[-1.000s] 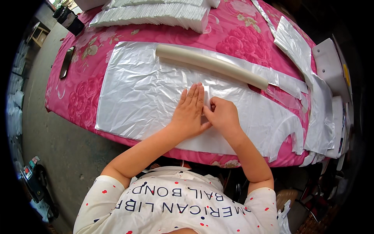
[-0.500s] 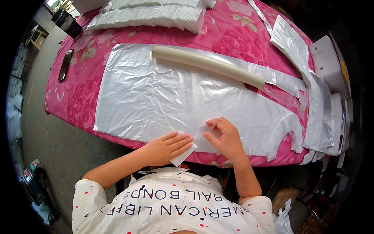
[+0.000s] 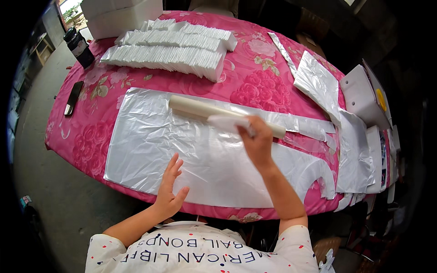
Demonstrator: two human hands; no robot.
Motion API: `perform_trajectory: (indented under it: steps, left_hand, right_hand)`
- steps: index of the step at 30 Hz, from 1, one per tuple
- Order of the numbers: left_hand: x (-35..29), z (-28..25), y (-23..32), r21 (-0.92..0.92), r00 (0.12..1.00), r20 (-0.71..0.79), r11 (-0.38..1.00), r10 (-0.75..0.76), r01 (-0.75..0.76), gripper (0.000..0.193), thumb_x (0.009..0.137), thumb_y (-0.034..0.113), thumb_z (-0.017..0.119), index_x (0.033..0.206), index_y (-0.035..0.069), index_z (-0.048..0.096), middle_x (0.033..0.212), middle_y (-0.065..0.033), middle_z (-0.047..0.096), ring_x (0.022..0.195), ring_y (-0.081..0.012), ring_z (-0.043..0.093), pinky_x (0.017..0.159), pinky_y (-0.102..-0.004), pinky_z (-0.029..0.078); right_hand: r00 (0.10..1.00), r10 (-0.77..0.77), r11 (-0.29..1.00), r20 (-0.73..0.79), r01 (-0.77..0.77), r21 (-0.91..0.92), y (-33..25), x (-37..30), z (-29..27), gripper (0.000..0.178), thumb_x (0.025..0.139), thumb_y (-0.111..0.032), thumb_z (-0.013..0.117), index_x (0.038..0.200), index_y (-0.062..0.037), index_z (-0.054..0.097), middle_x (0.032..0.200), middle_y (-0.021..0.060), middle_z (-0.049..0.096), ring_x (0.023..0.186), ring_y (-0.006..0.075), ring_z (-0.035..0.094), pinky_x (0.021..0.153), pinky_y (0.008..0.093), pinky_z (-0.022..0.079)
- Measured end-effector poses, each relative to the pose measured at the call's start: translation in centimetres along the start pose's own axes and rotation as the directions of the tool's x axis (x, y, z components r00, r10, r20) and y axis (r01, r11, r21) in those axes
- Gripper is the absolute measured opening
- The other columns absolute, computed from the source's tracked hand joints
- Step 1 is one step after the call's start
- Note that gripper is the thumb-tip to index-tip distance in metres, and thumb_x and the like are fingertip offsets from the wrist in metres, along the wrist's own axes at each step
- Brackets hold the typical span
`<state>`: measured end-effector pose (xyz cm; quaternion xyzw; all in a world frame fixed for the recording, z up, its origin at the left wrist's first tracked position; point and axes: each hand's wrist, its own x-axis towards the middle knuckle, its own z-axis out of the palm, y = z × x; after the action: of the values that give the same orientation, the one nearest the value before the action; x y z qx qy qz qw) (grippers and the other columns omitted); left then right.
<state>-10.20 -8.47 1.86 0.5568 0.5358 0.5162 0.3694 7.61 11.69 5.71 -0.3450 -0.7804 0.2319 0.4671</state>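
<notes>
A flat stack of shiny white plastic sheets [image 3: 145, 150] covers the near part of the table. Above it, my right hand [image 3: 257, 142] grips a folded white plastic sheet [image 3: 225, 123], blurred by motion. Behind that folded piece lies a long cream-coloured tube [image 3: 193, 107], partly covered by it and by my fingers. My left hand [image 3: 170, 196] hovers over the near edge of the sheets, empty, with its fingers spread. Towards the back left stand packed rows of folded white pieces [image 3: 166, 57].
A pink flowered cloth [image 3: 86, 150] covers the table. A phone [image 3: 73, 98], a dark bottle [image 3: 79, 47] and a white foam box [image 3: 120, 18] are at the left. On the right are loose plastic sheets [image 3: 353, 154] and a white box [image 3: 364, 95].
My right hand has lifted the folded sheet from the near edge and carried it forward over the tube. My left hand has come off it and opened. The view has tilted towards the far side.
</notes>
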Motion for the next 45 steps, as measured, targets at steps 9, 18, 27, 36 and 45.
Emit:
perform_trajectory:
  steps: [9,18,27,36,45]
  left_hand:
    - [-0.1,-0.5,-0.3,0.34,0.963,0.102,0.901,0.249,-0.269,0.058,0.078,0.009,0.059,0.13,-0.001,0.037,0.141,-0.0238,0.028,0.126,-0.037,0.036,0.101,-0.0424,0.033]
    - [1.2,-0.6,-0.9,0.423,0.936,0.309,0.856,0.17,-0.295,0.062,0.076,0.013,0.061,0.131,-0.001,0.036,0.14,-0.0254,0.029,0.125,-0.0392,0.036,0.102,-0.0439,0.031]
    - [5.9,7.4,-1.1,0.477,0.905,0.398,0.808,0.152,-0.346,0.077,0.079,0.026,0.063,0.139,0.001,0.023,0.146,-0.0283,0.005,0.133,-0.0476,0.011,0.108,-0.0496,0.017]
    - [6.1,11.9,0.1,0.493,0.828,0.525,0.722,0.197,-0.485,0.067,0.078,0.041,0.059,0.131,0.004,0.04,0.145,-0.0267,0.012,0.133,-0.0481,0.009,0.106,-0.0522,0.018]
    - [5.8,13.0,1.3,0.466,0.788,0.583,0.713,0.199,-0.524,0.069,0.079,0.044,0.058,0.129,0.001,0.042,0.143,-0.0279,0.017,0.133,-0.0467,0.012,0.107,-0.0498,0.018]
  right_hand:
    - [0.985,-0.059,0.801,0.164,0.145,-0.58,16.1,9.8,-0.3,0.018,0.067,-0.013,0.069,0.085,-0.0086,0.069,0.085,0.0081,0.063,0.082,0.0281,0.06,0.075,0.0382,0.048]
    - [0.803,0.223,0.941,0.553,-0.028,-0.338,5.9,2.0,-5.7,0.05,0.076,-0.027,0.069,0.118,-0.0028,0.055,0.115,0.0151,0.056,0.107,0.0303,0.051,0.092,0.0362,0.041]
    - [0.791,0.244,0.97,0.561,-0.203,-0.136,-0.6,-12.3,-8.4,0.055,0.082,-0.028,0.061,0.127,0.0008,0.046,0.121,0.0192,0.051,0.111,0.0333,0.048,0.096,0.0392,0.037]
    - [0.859,0.367,0.728,0.357,-0.026,-0.685,3.6,-16.9,-16.5,0.063,0.081,-0.037,0.059,0.132,-0.0061,0.041,0.14,0.0163,0.034,0.129,0.0323,0.032,0.106,0.0457,0.024]
    - [0.68,0.634,-0.317,-0.369,-0.207,-0.926,6.9,-15.6,-29.7,0.057,0.081,-0.03,0.057,0.128,0.0009,0.044,0.134,0.0183,0.041,0.128,0.0336,0.034,0.11,0.0472,0.013]
